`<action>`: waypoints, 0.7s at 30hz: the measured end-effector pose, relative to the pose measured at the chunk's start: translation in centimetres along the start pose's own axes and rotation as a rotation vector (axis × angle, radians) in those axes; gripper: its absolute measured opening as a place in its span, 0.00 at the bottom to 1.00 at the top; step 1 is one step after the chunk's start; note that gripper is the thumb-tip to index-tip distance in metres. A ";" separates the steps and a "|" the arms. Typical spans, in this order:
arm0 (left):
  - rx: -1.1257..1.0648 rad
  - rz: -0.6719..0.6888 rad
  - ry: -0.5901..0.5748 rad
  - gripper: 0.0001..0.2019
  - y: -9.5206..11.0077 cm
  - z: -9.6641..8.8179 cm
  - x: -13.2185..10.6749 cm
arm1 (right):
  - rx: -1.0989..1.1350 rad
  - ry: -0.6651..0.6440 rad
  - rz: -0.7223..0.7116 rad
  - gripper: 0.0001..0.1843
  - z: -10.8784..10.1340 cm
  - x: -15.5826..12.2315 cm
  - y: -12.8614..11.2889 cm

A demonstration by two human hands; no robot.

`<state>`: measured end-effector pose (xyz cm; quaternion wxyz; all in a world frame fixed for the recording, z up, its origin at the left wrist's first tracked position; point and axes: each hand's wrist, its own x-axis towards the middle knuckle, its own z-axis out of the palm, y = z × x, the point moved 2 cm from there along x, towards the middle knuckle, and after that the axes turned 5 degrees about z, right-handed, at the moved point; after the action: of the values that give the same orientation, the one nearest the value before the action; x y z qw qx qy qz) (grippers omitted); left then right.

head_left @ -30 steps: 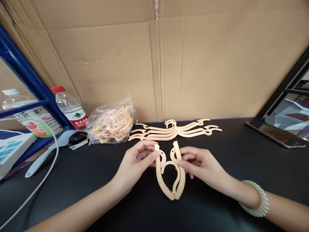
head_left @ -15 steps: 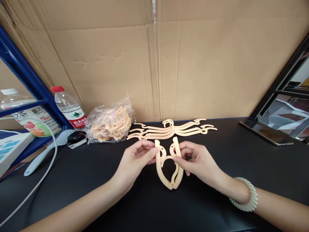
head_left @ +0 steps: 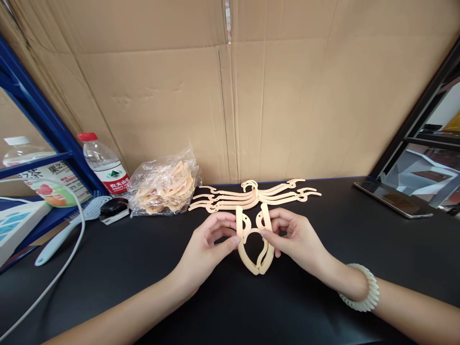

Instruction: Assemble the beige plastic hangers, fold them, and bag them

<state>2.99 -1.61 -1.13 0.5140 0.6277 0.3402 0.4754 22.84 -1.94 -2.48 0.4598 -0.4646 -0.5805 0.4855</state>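
Observation:
Between my hands is a beige folding clothes hanger (head_left: pixel 247 257), its two arms folded up into a narrow U and its hook curled inward between them. My left hand (head_left: pixel 212 237) pinches the left arm near its upper part, thumb in front. On the other side my right hand (head_left: pixel 293 232) grips the right arm, with the thumb by the hook. Just behind, several unfolded hangers (head_left: pixel 233 196) of the same beige lie stacked with their arms spread wide. A clear plastic bag (head_left: pixel 165 184) of folded beige hangers sits to their left.
A red-capped water bottle (head_left: pixel 106 165), a black object (head_left: pixel 113 209) and a pale hairbrush (head_left: pixel 64 235) stand or lie at the left, near a white cable (head_left: pixel 77 239). A phone (head_left: pixel 393 199) rests at the right. Cardboard (head_left: pixel 287 105) walls off the back of the black table (head_left: pixel 230 311).
The folded hanger and both hands have shifted slightly to the right and up in view. My left thumb sits lower on the hanger's arm. The camera view has tilted a little.

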 end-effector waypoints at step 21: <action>0.048 0.036 -0.020 0.13 0.1 0.2 -0.2 | 0.034 -0.071 0.002 0.21 0.4 -0.4 -0.2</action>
<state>3.10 -1.85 -1.08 0.4935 0.6505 0.3349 0.4702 22.43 -2.38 -2.37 0.4461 -0.4398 -0.5876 0.5121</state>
